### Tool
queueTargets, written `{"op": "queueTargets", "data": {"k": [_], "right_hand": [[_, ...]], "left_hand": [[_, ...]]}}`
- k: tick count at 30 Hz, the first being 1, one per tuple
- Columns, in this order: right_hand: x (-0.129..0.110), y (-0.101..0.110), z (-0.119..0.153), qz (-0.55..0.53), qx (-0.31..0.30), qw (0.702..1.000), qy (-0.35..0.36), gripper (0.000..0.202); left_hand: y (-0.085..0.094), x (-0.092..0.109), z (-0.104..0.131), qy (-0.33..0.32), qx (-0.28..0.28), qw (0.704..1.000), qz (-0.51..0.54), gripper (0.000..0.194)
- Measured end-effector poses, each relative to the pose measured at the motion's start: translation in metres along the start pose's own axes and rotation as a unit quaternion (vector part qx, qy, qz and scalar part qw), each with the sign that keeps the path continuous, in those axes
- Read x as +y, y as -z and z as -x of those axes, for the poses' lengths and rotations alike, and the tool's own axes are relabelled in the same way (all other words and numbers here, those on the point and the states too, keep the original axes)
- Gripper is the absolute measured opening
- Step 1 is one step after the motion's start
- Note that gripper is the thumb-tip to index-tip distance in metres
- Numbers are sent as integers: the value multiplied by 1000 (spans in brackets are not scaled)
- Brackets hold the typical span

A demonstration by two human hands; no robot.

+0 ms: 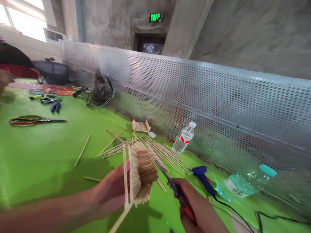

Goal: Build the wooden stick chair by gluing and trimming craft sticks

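Note:
My left hand [113,187] is closed around a small model built of thin wooden sticks [144,170], which is tilted above the table. The model has a curved wall of tightly packed sticks and a long stick frame on its left side. To its right, my right hand [196,207] grips red-handled pliers [178,192] with long dark jaws. Their tip points up and left, close beside the model; whether it touches cannot be told. Behind the model, loose wooden sticks [160,149] lie fanned out near a small chair-like stick piece [141,127].
A blue glue gun [205,181] with a black cord lies right, near a green-tinted bottle [245,183] and an upright water bottle [184,138]. Red-handled scissors [36,120], other hand tools [52,101] and a wire bundle [101,90] are left. A perforated metal screen [206,100] borders the table.

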State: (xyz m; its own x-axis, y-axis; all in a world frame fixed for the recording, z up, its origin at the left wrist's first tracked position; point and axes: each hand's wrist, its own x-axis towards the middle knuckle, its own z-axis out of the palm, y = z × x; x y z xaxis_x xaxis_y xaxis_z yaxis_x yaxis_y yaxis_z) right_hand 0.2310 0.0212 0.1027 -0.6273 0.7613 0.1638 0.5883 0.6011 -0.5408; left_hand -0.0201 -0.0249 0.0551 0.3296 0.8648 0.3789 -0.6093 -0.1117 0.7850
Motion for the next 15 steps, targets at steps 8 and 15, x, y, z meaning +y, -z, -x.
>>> {"op": "queueTargets", "data": {"k": [8, 15], "right_hand": [[20, -6, 5, 121, -26, 991, 58, 69], [11, -5, 7, 159, -26, 987, 27, 72]], "left_hand": [[-17, 9, 3, 29, 64, 997, 7, 83], [3, -15, 7, -23, 79, 987, -139, 100]]}}
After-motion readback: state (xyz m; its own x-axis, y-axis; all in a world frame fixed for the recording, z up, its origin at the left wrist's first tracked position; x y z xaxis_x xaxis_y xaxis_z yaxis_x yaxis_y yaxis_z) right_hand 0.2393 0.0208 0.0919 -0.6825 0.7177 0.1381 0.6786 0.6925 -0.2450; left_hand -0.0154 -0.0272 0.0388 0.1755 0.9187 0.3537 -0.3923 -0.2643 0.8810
